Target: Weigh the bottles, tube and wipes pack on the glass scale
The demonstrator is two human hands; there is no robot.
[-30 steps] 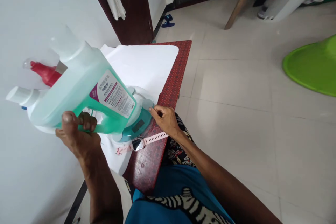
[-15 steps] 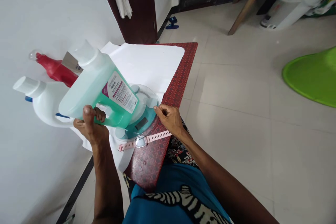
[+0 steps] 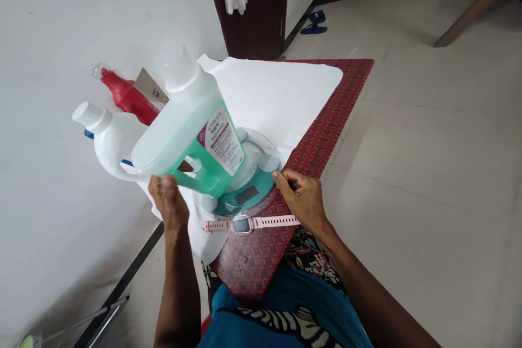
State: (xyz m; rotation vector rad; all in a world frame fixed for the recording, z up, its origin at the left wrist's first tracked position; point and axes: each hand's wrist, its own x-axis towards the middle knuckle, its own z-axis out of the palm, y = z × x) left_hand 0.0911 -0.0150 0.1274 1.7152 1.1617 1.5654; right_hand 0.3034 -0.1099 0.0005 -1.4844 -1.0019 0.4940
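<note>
A large bottle of green liquid (image 3: 220, 174) with a white cap and a printed label stands on a round glass digital scale (image 3: 263, 187), appearing tilted in this view. My left hand (image 3: 170, 204) is closed at the bottle's handle; its thumb shows, and the other fingers are mostly hidden. At the scale's right rim, my right hand (image 3: 302, 196) has curled fingers, with thumb and forefinger closed at the glass edge. A pink-strapped watch (image 3: 242, 224) lies in front of the scale, the end of its strap reaching toward my right wrist.
Behind the bottle are a white jug (image 3: 116, 144), a red bottle (image 3: 128, 99) and a grey scraper-like blade (image 3: 149, 87). White paper (image 3: 281, 92) covers part of the red patterned table (image 3: 326, 147). A wall (image 3: 101, 22) borders the left side.
The bottle has come down toward the scale and now stands on it. My left hand's fingers have slid back along the handle. My right hand stays at the rim; the view has turned left.
</note>
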